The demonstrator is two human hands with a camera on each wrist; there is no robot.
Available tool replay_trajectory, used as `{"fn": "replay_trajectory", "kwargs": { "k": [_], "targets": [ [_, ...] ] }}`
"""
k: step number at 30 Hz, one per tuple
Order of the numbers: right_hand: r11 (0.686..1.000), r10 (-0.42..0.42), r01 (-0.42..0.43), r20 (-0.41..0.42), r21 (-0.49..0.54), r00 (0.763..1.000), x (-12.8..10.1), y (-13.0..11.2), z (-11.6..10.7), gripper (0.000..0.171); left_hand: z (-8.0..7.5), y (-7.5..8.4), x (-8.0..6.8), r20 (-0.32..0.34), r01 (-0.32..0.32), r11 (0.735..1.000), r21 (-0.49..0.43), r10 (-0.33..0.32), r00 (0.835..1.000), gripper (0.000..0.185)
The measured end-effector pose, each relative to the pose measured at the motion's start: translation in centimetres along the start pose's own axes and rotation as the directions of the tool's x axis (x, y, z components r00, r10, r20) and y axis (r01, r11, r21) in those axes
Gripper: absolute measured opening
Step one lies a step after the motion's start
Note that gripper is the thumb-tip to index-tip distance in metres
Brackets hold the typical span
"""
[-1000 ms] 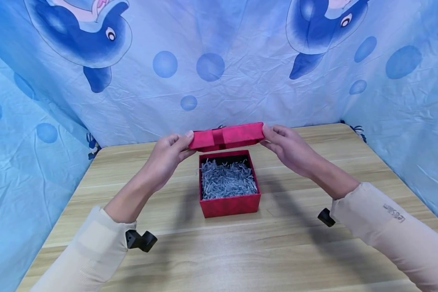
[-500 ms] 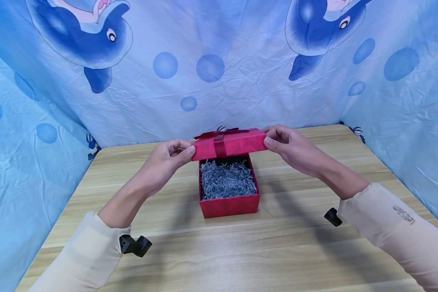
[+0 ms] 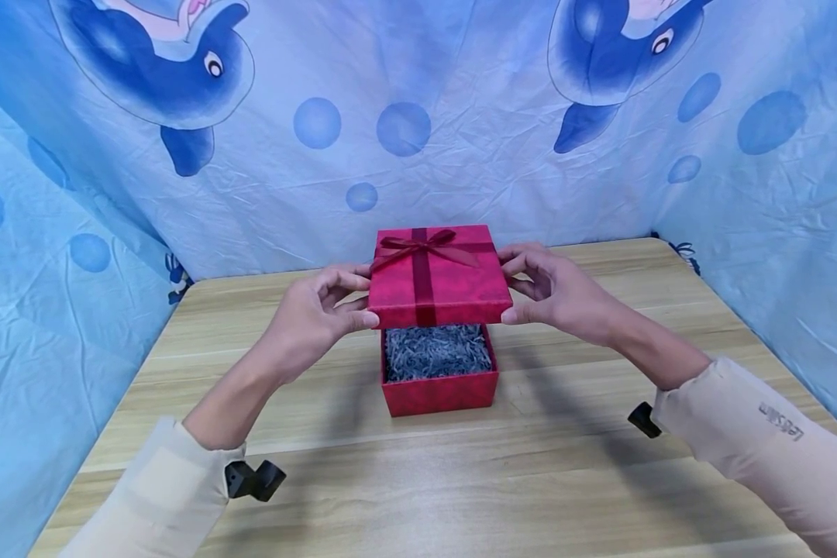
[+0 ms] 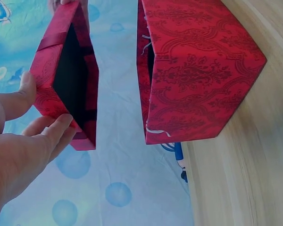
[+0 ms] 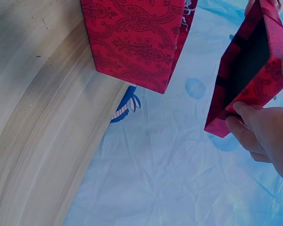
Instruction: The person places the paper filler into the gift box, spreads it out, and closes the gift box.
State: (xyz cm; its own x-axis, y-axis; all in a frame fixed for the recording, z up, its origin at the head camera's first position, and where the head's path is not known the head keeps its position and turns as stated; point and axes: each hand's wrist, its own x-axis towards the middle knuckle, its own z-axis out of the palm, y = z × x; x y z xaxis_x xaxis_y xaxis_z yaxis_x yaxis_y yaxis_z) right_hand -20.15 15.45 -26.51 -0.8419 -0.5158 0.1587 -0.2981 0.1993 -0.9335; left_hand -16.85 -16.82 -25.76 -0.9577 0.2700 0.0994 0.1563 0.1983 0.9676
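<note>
A red box lid [image 3: 453, 283] with a dark red ribbon bow hangs in the air, its top facing up. My left hand [image 3: 314, 318] grips its left side, thumb at the near corner. On the opposite side my right hand [image 3: 558, 294] holds it the same way. Below stands the red gift box [image 3: 442, 397], open at the top and filled with grey-blue shredded paper [image 3: 438, 353]. The lid covers the view of the box's back part. Both wrist views show a gap between the lid [image 4: 47, 84] and the patterned box [image 5: 137, 42], with the lid's black inside visible.
The box stands on a light wood table [image 3: 453, 488]. Behind and beside the table hangs a blue cloth [image 3: 446, 186] printed with dolphins and bubbles. A small black device [image 3: 254, 480] sits at the left cuff, another [image 3: 645, 419] at the right.
The lid has tipped from nearly edge-on, so its top and bow now show. It has come slightly nearer and covers more of the box's back. Both hands moved with it; the box stayed put.
</note>
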Motion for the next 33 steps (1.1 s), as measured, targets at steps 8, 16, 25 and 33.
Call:
{"fn": "replay_trajectory", "kwargs": {
  "k": [8,16,25,33],
  "targets": [
    [0.997,-0.075,0.075,0.005,-0.015,0.997,-0.15,0.16,0.14,0.042,0.24,-0.15,-0.30,-0.019,-0.027,0.999,-0.034,0.026,0.999,0.041],
    [0.995,-0.093,0.093,0.011,-0.032,0.996,-0.21,0.01,0.21,0.042,0.31,-0.14,-0.54,-0.020,-0.015,0.998,-0.067,0.014,1.000,0.041],
    [0.997,-0.072,0.072,0.010,-0.017,0.997,-0.28,0.24,0.38,0.043,0.46,-0.28,-0.65,-0.017,0.002,0.998,-0.063,-0.003,1.000,0.040],
    [0.998,-0.060,0.060,0.011,-0.001,0.998,-0.39,0.67,0.52,0.043,0.67,-0.66,-0.71,-0.012,0.027,0.998,-0.063,-0.027,1.000,0.041]
  ]
}}
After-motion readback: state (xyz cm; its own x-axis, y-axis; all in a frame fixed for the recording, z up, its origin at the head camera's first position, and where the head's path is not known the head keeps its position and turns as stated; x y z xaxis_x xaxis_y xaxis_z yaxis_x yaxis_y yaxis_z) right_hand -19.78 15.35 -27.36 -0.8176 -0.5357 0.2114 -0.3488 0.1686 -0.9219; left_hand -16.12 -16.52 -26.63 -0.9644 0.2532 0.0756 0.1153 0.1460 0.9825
